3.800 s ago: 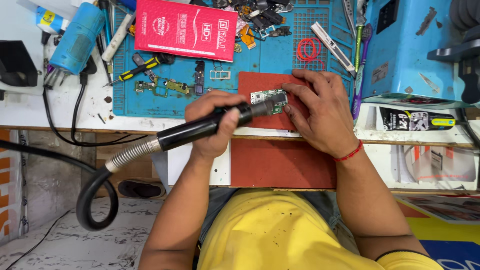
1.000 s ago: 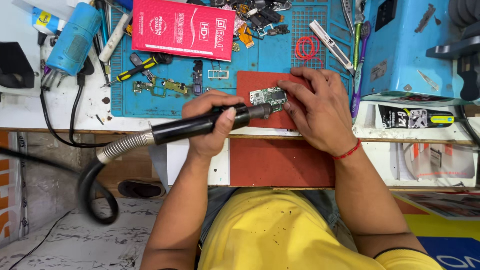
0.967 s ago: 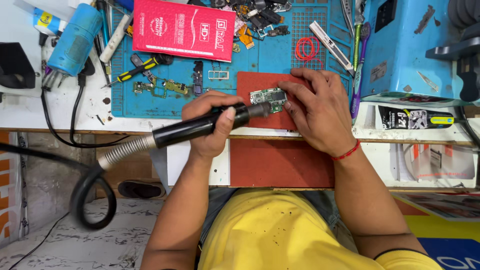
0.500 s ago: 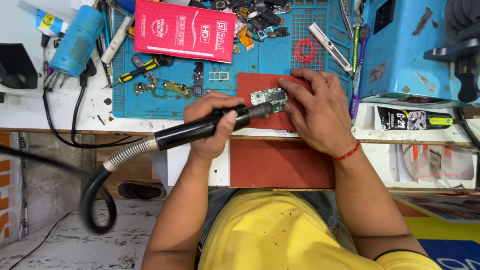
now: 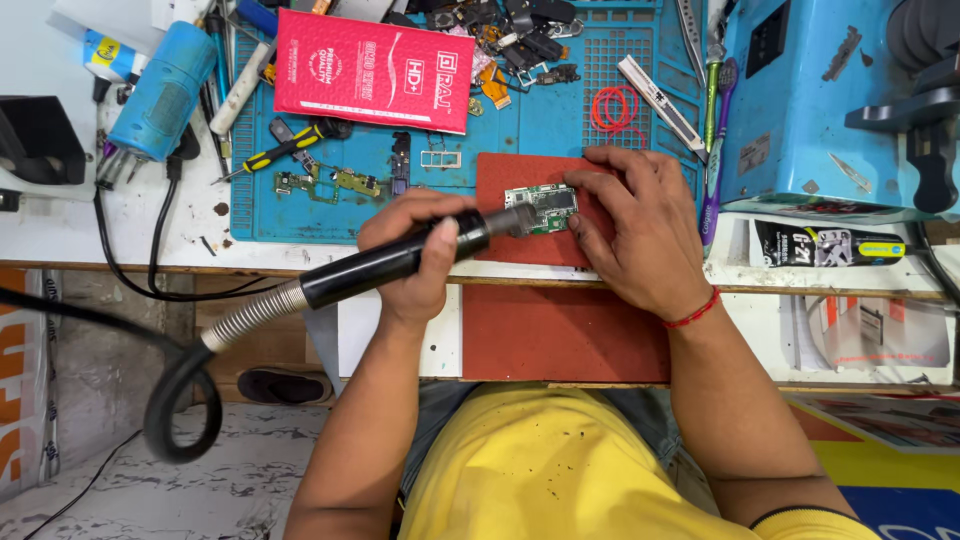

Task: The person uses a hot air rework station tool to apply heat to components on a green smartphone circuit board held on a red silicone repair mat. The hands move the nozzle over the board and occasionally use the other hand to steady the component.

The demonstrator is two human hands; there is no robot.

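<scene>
At the centre of the table (image 5: 60,225), on the red mat (image 5: 520,235), lies the small green circuit board (image 5: 541,207), and that is where both your hands meet. Your left hand (image 5: 415,255) is wrapped firmly round the black hot-air handpiece (image 5: 390,262), its nozzle pointing toward two o'clock and ending just at the board's left edge; whether the tip touches the board I cannot tell. The ribbed hose (image 5: 250,315) trails off toward eight o'clock and loops below the table edge. Your right hand (image 5: 640,235) rests on the mat at three o'clock of the board, fingers (image 5: 590,195) curled narrow and pinning the board's right edge flat.

By the look of it, you are in the heating step, with the air aimed at one spot of the board. The next move calls for a steady nozzle kept just off the parts, and your right fingers held clear of the hot stream while the board stays pinned. The blue work mat (image 5: 500,120) at twelve o'clock carries the red flat package (image 5: 370,70), a yellow-handled screwdriver (image 5: 280,150) and loose board pieces (image 5: 330,182), all well apart from the work.
</scene>
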